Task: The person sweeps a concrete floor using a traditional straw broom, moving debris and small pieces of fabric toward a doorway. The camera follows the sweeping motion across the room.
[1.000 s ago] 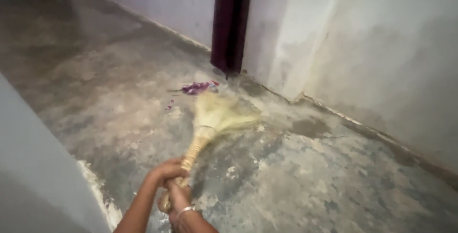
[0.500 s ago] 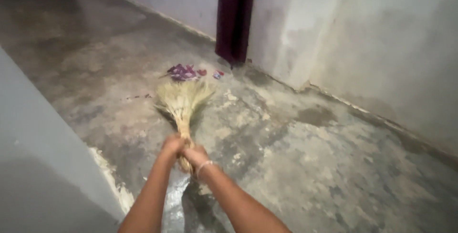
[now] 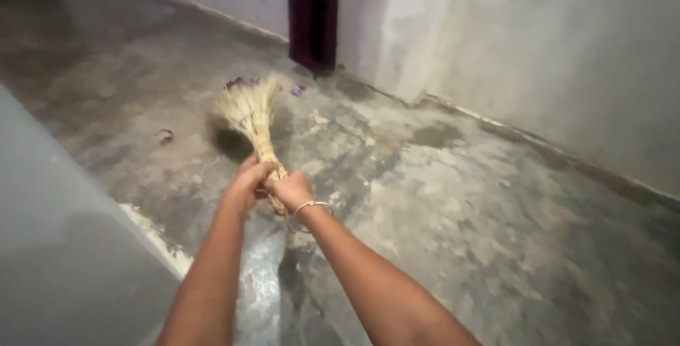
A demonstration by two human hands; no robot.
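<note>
Both hands grip one straw broom (image 3: 253, 121): the left hand (image 3: 248, 182) and right hand (image 3: 292, 190), a thin bangle (image 3: 312, 206) on its wrist, are clamped side by side on its bound handle. Its fanned bristles sit low over the stained concrete floor (image 3: 439, 197). Beyond lie purple scraps (image 3: 242, 82), near a dark door frame (image 3: 313, 13).

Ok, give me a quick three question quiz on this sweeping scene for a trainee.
1. True or false: both hands grip the straw broom.
2. Which wrist wears the thin bangle: A left, B right?
3. Fill in: the purple scraps lie near the dark ___ .

Key:
1. True; left hand and right hand close on the handle.
2. B.
3. Curtain.
</note>
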